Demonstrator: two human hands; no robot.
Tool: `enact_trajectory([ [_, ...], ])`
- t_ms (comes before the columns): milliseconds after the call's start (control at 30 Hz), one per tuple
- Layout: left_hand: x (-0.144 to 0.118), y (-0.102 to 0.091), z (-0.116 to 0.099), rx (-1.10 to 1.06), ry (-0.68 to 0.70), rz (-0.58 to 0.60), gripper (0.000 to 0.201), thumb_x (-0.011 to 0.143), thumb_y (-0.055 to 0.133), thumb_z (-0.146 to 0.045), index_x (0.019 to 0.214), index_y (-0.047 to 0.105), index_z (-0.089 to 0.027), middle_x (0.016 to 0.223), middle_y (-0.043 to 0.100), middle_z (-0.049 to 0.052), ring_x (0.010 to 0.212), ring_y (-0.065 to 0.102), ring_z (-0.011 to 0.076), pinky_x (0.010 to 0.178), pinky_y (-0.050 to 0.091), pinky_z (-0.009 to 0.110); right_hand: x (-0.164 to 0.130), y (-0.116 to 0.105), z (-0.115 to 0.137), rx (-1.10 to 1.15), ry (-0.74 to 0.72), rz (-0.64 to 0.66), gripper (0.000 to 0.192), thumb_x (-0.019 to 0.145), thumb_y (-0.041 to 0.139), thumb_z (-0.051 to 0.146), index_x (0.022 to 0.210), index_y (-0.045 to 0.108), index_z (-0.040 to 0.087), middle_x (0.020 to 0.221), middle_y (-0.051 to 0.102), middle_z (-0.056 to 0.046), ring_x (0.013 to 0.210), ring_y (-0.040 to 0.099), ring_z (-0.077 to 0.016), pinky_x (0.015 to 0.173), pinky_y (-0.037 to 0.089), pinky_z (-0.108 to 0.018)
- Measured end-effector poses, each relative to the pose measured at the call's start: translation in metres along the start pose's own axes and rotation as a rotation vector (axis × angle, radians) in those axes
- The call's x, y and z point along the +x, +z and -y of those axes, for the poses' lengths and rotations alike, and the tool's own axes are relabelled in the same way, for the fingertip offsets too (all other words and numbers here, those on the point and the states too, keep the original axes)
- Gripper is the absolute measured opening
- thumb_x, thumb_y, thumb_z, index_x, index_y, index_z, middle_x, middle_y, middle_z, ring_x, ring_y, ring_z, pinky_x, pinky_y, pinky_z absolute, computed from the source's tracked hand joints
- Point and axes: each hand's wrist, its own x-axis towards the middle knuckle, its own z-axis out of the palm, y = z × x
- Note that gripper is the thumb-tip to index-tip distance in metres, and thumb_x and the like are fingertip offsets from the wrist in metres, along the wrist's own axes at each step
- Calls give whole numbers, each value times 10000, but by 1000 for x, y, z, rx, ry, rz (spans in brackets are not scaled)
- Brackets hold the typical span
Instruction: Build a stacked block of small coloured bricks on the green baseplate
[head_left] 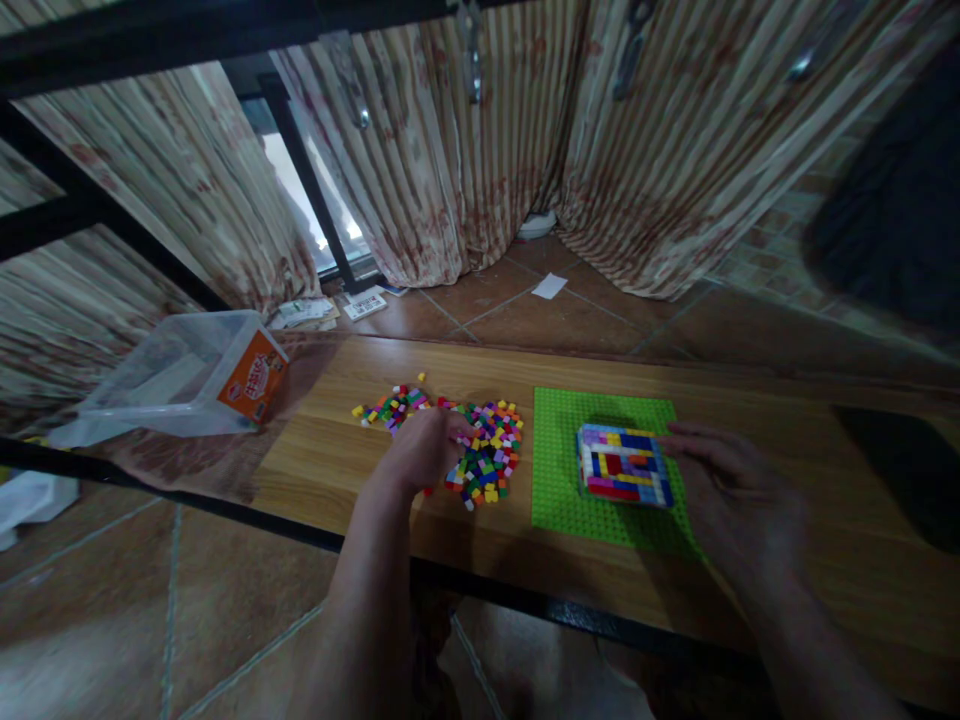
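Observation:
My left hand (426,447) reaches down into a loose pile of small coloured toy bricks (491,450). Its fingers curl downward and are partly hidden, so I cannot see whether they grip a brick. A green studded baseplate (555,500) lies to the right of the pile. On it stands a low rectangular block built of many-coloured bricks (624,465), with gaps in its top layer. My right hand (739,495) is at the block's right side, fingers stretched out, the fingertips at its upper right edge. I see nothing held in it.
The bricks and baseplate lie on a long wooden table (315,440). A clear plastic bin (184,375) with an orange label stands at the left end. A dark flat object (907,475) lies at the right. Curtains (420,160) hang behind; papers lie on the tiled floor.

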Motion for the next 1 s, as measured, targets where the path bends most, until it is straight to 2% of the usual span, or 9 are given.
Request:
enact_trajectory([
  [100,2,4,-1,37,60,-16,224,707,589,-68,785,770,-175,777,751,65,761,675,202,689,471,268,0,0,1,3,-12,13,187,872,570,320,835,730,230,1018,715,-74,936,678,-251,864,536,-466],
  [233,4,1,-2,19,83,-55,172,744,590,-97,753,749,-162,742,729,63,697,649,182,643,447,254,-1,-2,-2,-20,-35,27,180,882,564,311,860,729,244,1030,716,-65,947,678,-251,870,531,-465],
  [333,3,-4,-6,-100,151,-85,151,785,585,-127,744,727,-158,761,724,52,724,645,172,679,453,252,-1,-1,-3,3,-36,4,171,882,566,300,848,723,243,1013,715,-56,937,680,-239,864,533,-443],
  [433,3,-2,-14,-325,245,-59,141,820,582,-158,794,721,-159,788,726,36,753,647,160,712,471,247,-1,3,5,64,-23,-7,149,878,580,271,844,722,239,990,719,-46,922,683,-217,847,541,-397],
  [533,6,12,-30,-564,276,-30,106,820,612,-184,826,713,-153,791,719,29,737,641,145,704,486,241,-4,7,17,136,8,19,135,886,588,255,910,721,244,967,729,-29,884,686,-189,811,547,-348],
  [633,7,31,-53,-792,249,-21,70,795,648,-180,828,701,-150,796,716,30,740,637,136,708,501,240,-6,11,30,198,-1,89,133,900,598,268,950,721,260,954,735,-16,892,685,-175,800,542,-317],
  [767,3,50,-84,-1050,214,47,150,749,713,-184,894,691,-152,857,734,38,795,667,143,770,535,259,-7,14,38,251,-48,218,162,914,597,279,1023,716,270,1034,733,-28,966,680,-175,858,532,-322],
  [867,-1,57,-101,-1100,186,46,161,759,704,-187,915,683,-155,892,743,46,834,687,155,813,550,279,-8,16,39,303,-47,255,160,902,620,296,1022,726,284,1045,729,-34,993,676,-186,880,532,-341],
  [1000,-4,63,-113,-1085,167,11,197,769,692,-206,962,668,-169,928,754,51,861,702,168,818,560,288,-7,17,36,362,19,199,127,886,639,305,940,755,310,967,725,-23,933,678,-184,829,548,-336],
])
